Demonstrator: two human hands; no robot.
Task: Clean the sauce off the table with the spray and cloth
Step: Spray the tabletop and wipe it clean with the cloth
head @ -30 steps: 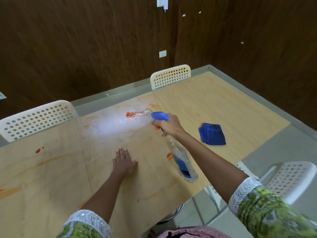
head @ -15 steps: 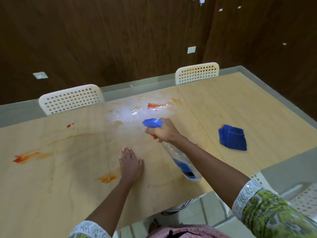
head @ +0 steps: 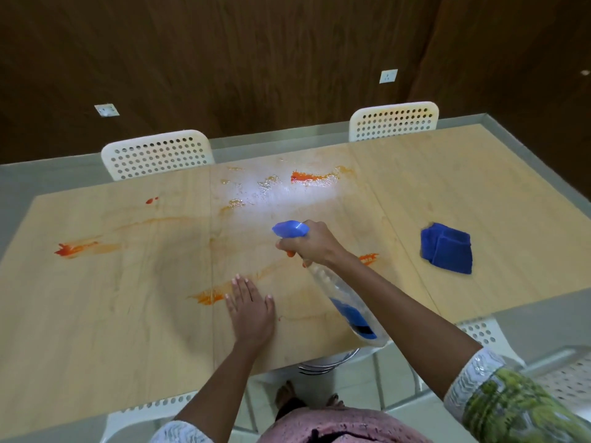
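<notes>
The clear plastic spray bottle with a blue nozzle head (head: 339, 289) is held above the middle of the pale wooden table (head: 479, 193), tilted so that the nozzle points toward the far edge and the base, with a little blue liquid and a blue label, hangs back toward the near edge. The right hand (head: 311, 246) grips its neck, fingers curled round the trigger. Just left of it, the left hand (head: 251, 310) rests flat on the tabletop with straight fingers, holding nothing.

Orange-red sauce marks the wood in several places: a bright streak (head: 308, 177) near the far edge, amid wet, glistening droplets (head: 265, 187); a smear (head: 208, 295) touching the left hand's fingertips; a small patch (head: 367, 258) just right of the right forearm; a larger smear (head: 75, 248) toward the left end; and a small spot (head: 151, 200) farther back on the left. Faint orange trails run between them.

The folded dark blue cloth (head: 447, 252) lies on the right part of the table, well apart from both hands.

Two white perforated plastic chairs stand at the far side, one on the left (head: 156, 153) and one on the right (head: 393, 119), before a dark wooden wall (head: 256, 59). Another white perforated chair (head: 572, 375) shows at the near right.
</notes>
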